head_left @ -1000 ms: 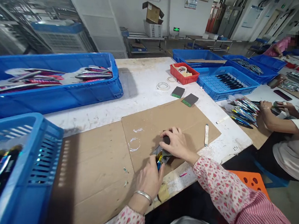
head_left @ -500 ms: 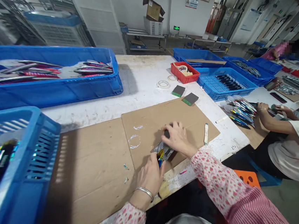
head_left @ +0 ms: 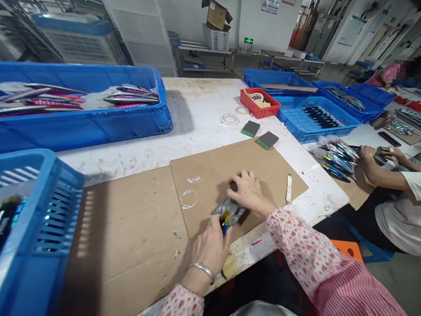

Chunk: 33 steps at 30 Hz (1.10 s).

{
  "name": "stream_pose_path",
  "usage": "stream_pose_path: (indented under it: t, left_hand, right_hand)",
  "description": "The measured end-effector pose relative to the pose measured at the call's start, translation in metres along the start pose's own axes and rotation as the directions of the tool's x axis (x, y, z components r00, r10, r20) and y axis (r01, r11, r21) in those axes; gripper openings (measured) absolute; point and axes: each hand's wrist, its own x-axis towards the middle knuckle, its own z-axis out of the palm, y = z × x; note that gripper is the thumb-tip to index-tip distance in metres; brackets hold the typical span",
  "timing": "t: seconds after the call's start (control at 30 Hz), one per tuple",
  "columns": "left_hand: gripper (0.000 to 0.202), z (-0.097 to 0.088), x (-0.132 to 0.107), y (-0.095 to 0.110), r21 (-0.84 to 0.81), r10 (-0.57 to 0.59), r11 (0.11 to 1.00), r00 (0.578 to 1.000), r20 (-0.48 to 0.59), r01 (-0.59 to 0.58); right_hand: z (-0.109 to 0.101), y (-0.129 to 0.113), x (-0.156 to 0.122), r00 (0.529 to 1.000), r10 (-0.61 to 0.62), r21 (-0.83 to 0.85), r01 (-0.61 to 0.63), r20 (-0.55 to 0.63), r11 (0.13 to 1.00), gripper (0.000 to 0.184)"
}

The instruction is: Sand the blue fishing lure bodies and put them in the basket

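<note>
My left hand (head_left: 209, 247), with a silver bangle at the wrist, is closed around a shiny fishing lure (head_left: 224, 220) in yellow and blue. Most of the lure's body is hidden by my fingers. Just beyond it, my right hand (head_left: 246, 191) curls over a dark sanding sponge (head_left: 233, 186), of which only one end shows. Between the two hands lies a grey, partly see-through flat piece (head_left: 234, 211); whether it belongs to the lure I cannot tell. Both hands are over the cardboard sheet (head_left: 210, 165) at the table's near edge.
Two sanding sponges (head_left: 268, 139), a tape roll (head_left: 229, 119) and a white-handled tool (head_left: 289, 189) lie nearby. Blue crates with lures (head_left: 162, 118) (head_left: 48, 182) stand left. A red bin (head_left: 260, 105) and blue basket (head_left: 309, 133) stand behind. At right, a co-worker's hands (head_left: 369, 153) handle lures.
My right hand has shifted very slightly, and more of the grey piece beneath it shows. My left hand keeps its hold on the lure in nearly the same place.
</note>
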Motion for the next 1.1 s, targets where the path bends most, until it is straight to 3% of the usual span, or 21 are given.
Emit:
stream_pose_path:
  t: [0.1, 0.23, 0.4, 0.53, 0.67, 0.83, 0.97, 1.1]
  left_hand:
    - [0.031, 0.0, 0.0, 0.0, -0.017, -0.002, 1.0, 1.0, 0.003, 0.002]
    - [0.031, -0.001, 0.0, 0.0, -0.005, 0.004, 1.0, 1.0, 0.016, -0.004]
    - [0.032, -0.001, 0.0, 0.0, -0.017, 0.001, 1.0, 1.0, 0.011, -0.001]
    - [0.032, 0.002, 0.001, -0.002, -0.021, 0.002, 1.0, 1.0, 0.006, -0.002]
    - [0.03, 0.003, 0.002, -0.003, -0.027, 0.004, 1.0, 1.0, -0.002, -0.005]
    - [0.033, 0.001, 0.001, -0.003, -0.003, 0.001, 1.0, 1.0, 0.017, -0.001]
    - [0.033, 0.0, 0.001, -0.004, -0.02, 0.004, 1.0, 1.0, -0.001, -0.004]
    - [0.034, 0.002, 0.002, -0.005, -0.014, 0.014, 1.0, 1.0, -0.005, -0.014]
  right_hand:
    - [-0.001, 0.0, -0.001, 0.999, 0.008, -0.023, -0.009, -0.046, 1.0, 0.023]
    - [0.001, 0.004, -0.004, 0.997, -0.073, 0.028, 0.073, 0.008, 0.997, 0.023]
    - [0.002, 0.007, -0.002, 0.995, 0.003, -0.026, -0.006, -0.097, 1.0, 0.024]
    - [0.004, 0.007, -0.007, 0.993, -0.106, 0.022, 0.107, -0.053, 0.994, 0.023]
    - [0.002, 0.009, -0.007, 0.995, -0.019, 0.001, 0.019, -0.1, 1.0, 0.022]
    - [0.002, 0.006, -0.01, 0.992, -0.109, 0.051, 0.112, -0.058, 0.992, 0.023]
    - [0.002, 0.007, -0.008, 0.99, 0.036, -0.001, -0.036, -0.136, 0.999, 0.022]
    - [0.003, 0.009, -0.01, 0.994, -0.07, 0.061, 0.075, -0.081, 0.995, 0.023]
